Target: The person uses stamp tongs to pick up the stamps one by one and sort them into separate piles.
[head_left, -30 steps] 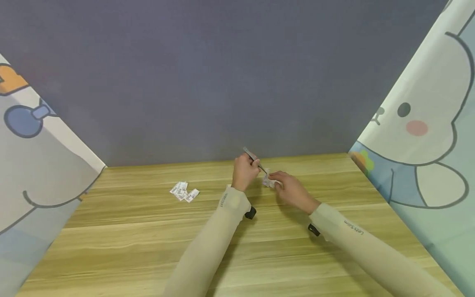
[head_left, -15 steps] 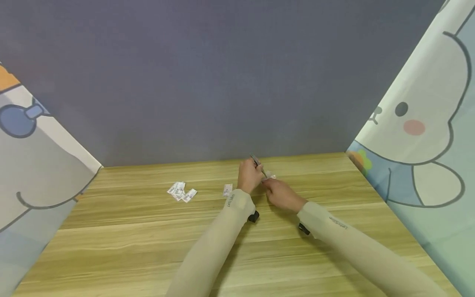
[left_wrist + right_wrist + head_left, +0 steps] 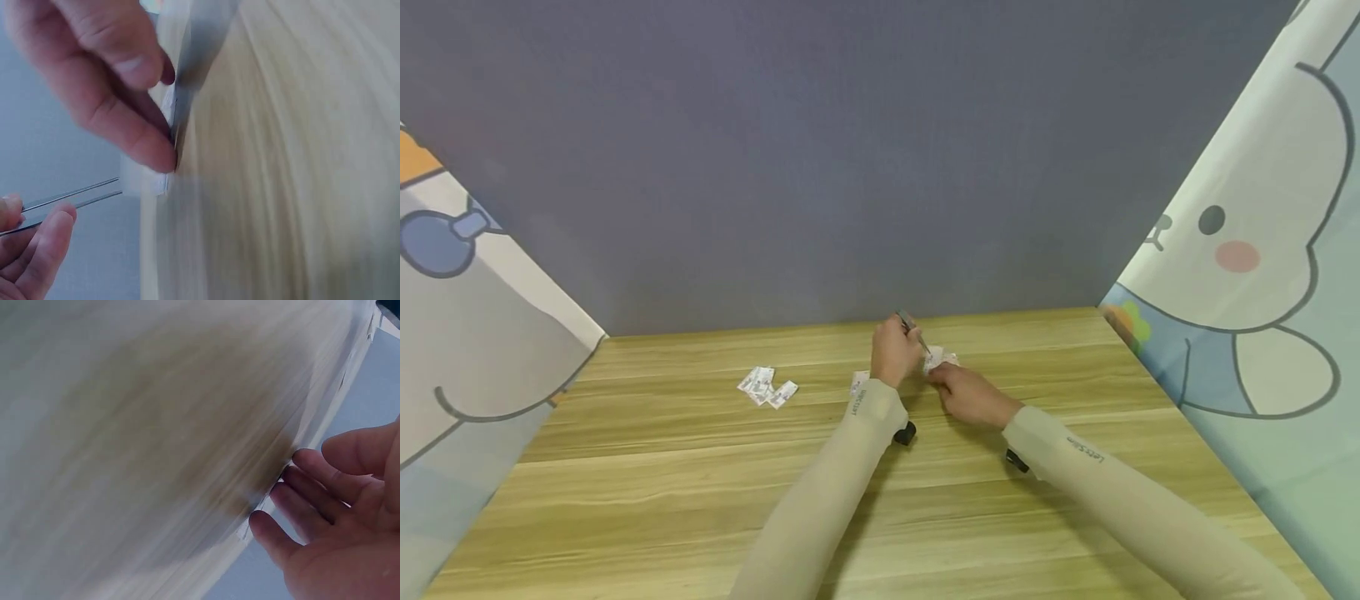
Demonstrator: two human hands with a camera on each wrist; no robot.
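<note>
In the head view my left hand [image 3: 893, 348] pinches metal tweezers [image 3: 910, 324], tips pointing down towards a small white printed slip [image 3: 933, 357]. The left wrist view shows the tweezers' two prongs [image 3: 75, 193] slightly apart, their tips beside a pale, blurred piece [image 3: 131, 178]; whether they grip it I cannot tell. My right hand [image 3: 970, 396] rests at the slip's near edge. In the right wrist view, its loosely extended fingertips [image 3: 265, 528] touch the slip or the tabletop, and the thumb stands apart. Another white piece [image 3: 952, 358] shows just right of the slip.
Several white printed slips [image 3: 761, 383] lie in a loose, overlapping pile on the left of the wooden table [image 3: 700, 500]. A single slip [image 3: 859, 381] lies partly behind my left wrist. A grey panel [image 3: 850, 167] rises behind the table; cartoon-printed sheets [image 3: 1247, 242] flank it.
My right hand has moved left onto the slip's near edge. The left hand and tweezers shifted right, then back left, uncovering more of the slip between the hands.
</note>
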